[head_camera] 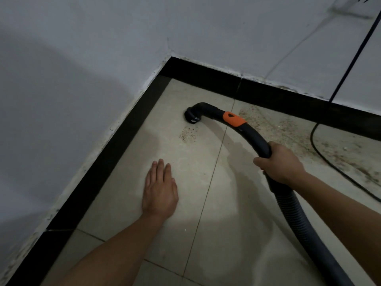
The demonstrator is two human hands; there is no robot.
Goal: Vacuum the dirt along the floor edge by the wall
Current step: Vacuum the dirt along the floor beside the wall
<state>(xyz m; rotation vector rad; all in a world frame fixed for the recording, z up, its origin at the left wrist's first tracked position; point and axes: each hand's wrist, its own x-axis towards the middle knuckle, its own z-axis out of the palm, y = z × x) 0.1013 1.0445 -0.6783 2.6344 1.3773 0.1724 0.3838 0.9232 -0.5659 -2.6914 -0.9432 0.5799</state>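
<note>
**Nozzle in the corner, dirt lying along the skirting**

The grey wall (82,58) is filling the upper view, and the pale tiled floor (216,223) is meeting it at a black skirting (268,93) that is turning a corner. The ribbed vacuum hose (299,219) is running in from the lower right into a curved black handle tube (253,135). A band of dirt (288,131) is lying along the skirting on the right, with a black cable (329,159) trailing across it. The right hand (282,164) is gripping the tube, fingers wrapped round it. The left hand (160,188) is lying palm down over the tile, fingers straight and close together. The nozzle (191,116) is sitting on the floor near the corner, with a small dirt patch (188,135) just beside it.
</note>
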